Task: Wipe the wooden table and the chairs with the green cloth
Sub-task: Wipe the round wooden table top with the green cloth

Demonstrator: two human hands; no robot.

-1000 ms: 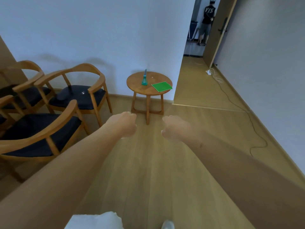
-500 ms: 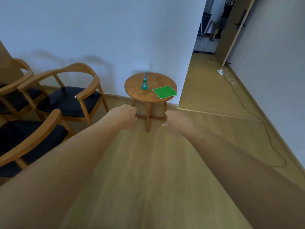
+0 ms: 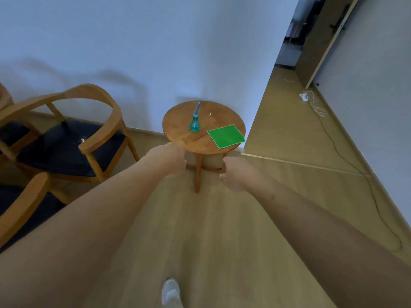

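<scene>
A round wooden table [image 3: 178,127] stands at the centre of the frame against a pale wall [image 3: 155,47], on a light wood floor [image 3: 200,230]. The green cloth [image 3: 225,136] lies flat at the table's right edge, well apart from both hands; a teal bottle [image 3: 195,123] stands upright near the middle of the top. A wooden chair [image 3: 73,130] with a dark seat sits at the left. Both arms reach forward: the left hand [image 3: 168,157] and right hand [image 3: 236,175] are curled into loose fists holding nothing. At upper right a dark door [image 3: 322,41] stands open, and a cable [image 3: 347,161] trails along the floor by the right wall.
</scene>
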